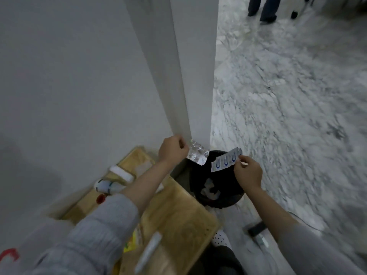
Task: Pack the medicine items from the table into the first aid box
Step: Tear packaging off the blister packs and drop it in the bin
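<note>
My left hand (172, 148) pinches a silver foil blister pack (197, 153) by its left end. My right hand (248, 172) grips a white strip of pills with blue rings (225, 160) by its right end. Both packs hang in the air above a black waste bin (234, 197) on the floor beside the wooden table (178, 215). A white bottle (107, 186), a red cap (100, 199), a white box (121, 173) and a white tube (148, 253) lie on the table. A white box with a red mark (10, 255) shows at the lower left corner.
A white wall and pillar (178, 76) rise just behind the table and bin. Marble floor (288, 116) spreads to the right. Another person's legs (262, 8) stand at the top right. A dark object (257, 230) lies on the floor near my right arm.
</note>
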A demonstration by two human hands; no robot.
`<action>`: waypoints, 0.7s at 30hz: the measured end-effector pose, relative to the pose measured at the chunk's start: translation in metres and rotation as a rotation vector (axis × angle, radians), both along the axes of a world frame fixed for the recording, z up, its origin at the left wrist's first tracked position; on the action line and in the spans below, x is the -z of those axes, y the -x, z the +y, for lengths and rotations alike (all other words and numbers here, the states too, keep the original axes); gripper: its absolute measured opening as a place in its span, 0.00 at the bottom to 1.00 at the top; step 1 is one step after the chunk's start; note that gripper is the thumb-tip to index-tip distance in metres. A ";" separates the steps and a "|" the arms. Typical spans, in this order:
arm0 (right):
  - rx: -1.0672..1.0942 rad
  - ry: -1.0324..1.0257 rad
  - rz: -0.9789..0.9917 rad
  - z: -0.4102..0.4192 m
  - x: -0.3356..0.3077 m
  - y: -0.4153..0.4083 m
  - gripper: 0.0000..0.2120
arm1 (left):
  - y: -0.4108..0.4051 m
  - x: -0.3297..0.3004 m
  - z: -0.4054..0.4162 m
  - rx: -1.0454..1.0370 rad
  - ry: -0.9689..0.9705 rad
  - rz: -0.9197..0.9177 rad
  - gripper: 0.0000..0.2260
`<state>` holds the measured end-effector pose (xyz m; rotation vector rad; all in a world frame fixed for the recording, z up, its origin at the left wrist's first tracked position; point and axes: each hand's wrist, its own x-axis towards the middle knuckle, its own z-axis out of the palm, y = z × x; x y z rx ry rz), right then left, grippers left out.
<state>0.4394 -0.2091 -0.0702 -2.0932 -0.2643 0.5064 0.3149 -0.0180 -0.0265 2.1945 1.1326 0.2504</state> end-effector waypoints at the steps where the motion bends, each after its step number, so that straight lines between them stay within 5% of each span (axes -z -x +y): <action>1: 0.000 0.027 0.012 -0.002 0.009 -0.007 0.11 | -0.014 0.014 -0.007 -0.004 0.022 0.034 0.03; 8: -0.074 0.186 0.254 -0.012 0.077 -0.035 0.10 | -0.065 0.104 -0.042 -0.036 0.182 0.187 0.09; 12: -0.127 0.264 0.350 -0.023 0.101 -0.038 0.21 | -0.060 0.124 -0.055 -0.049 0.211 0.255 0.16; 21: -0.102 0.138 0.298 -0.029 0.074 0.011 0.16 | 0.012 0.064 -0.091 -0.256 0.073 -0.134 0.12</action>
